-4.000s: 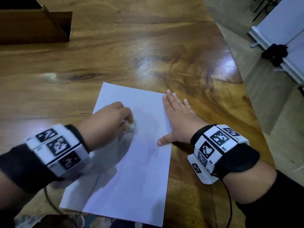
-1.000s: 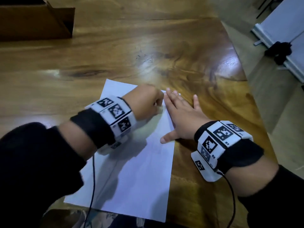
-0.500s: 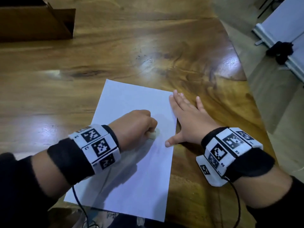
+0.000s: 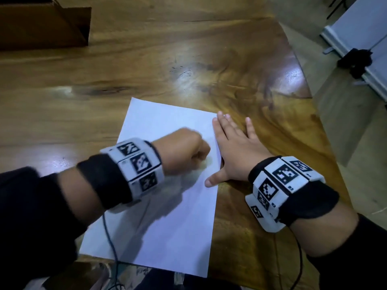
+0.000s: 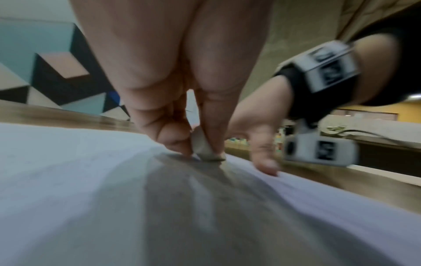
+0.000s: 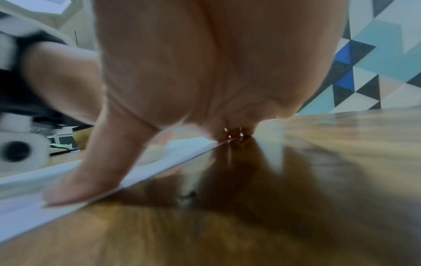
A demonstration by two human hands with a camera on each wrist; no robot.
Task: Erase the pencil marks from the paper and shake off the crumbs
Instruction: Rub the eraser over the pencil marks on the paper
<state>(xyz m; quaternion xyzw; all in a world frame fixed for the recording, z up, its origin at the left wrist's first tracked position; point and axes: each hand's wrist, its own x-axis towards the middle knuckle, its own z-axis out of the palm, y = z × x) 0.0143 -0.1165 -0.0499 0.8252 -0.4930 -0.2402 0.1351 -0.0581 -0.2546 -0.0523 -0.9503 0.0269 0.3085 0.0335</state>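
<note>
A white sheet of paper [image 4: 163,216] lies on the wooden table [image 4: 146,59]. My left hand [image 4: 184,149] is curled into a fist over the sheet's upper right part and pinches a small white eraser [image 5: 202,145] whose end touches the paper [image 5: 68,171]. In the head view the eraser is mostly hidden under the fist. My right hand [image 4: 232,151] lies flat with straight fingers on the paper's right edge, thumb [image 6: 91,172] pressing the sheet [image 6: 27,207] and the other fingers spread onto the table. No pencil marks show clearly.
A brown cardboard box [image 4: 41,21] stands at the far left of the table. The table's curved right edge [image 4: 310,97] drops to the floor, where a white board with a black stand [image 4: 356,59] lies. A thin cable [image 4: 109,237] from the left wrist crosses the paper's lower left.
The left hand with the eraser has kept rubbing back and forth: up beside the right fingers a second ago, back down toward me, now again slightly up and right. The right hand stayed pressed on the paper's edge.
</note>
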